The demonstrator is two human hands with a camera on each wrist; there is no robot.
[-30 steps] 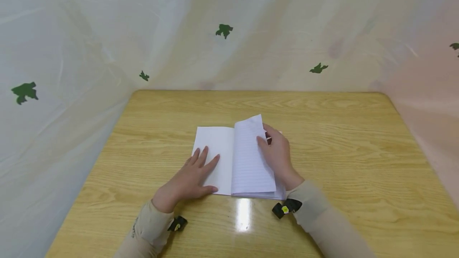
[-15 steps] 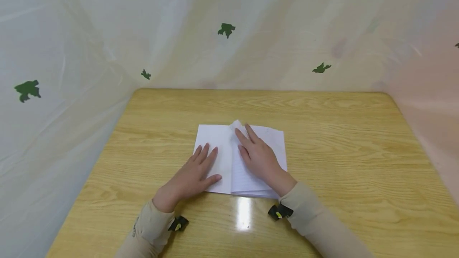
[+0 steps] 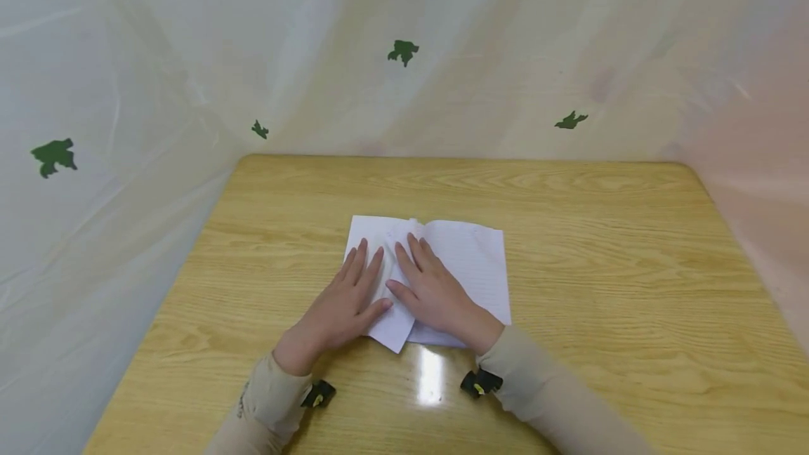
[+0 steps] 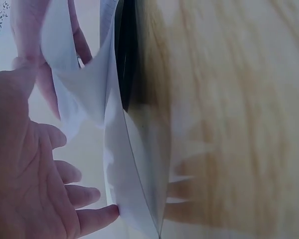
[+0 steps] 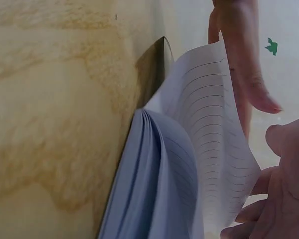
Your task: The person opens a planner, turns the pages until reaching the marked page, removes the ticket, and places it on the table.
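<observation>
A lined notebook (image 3: 477,265) lies spread on the wooden table. One turning leaf (image 3: 393,332) slants across the left half, its lower corner jutting past the near edge. My left hand (image 3: 341,300) is over the left side, fingers straight and spread. Fingers extended, my right hand (image 3: 436,290) presses against the leaf near the spine. The right wrist view shows the ruled leaf (image 5: 209,119) curving upright between the hands, with a thick stack of pages (image 5: 139,169) below. In the left wrist view, the left little fingertip touches the white page (image 4: 122,184).
The wooden table (image 3: 600,258) extends around the notebook on all sides. Behind it hangs a pale curtain (image 3: 480,76) with green bird shapes. Each wrist wears a dark camera (image 3: 319,393) over a beige sleeve (image 3: 556,392).
My right hand has moved left from the notebook's right edge to near the spine, swinging the leaf over to the left side. The left hand has stayed nearly in place.
</observation>
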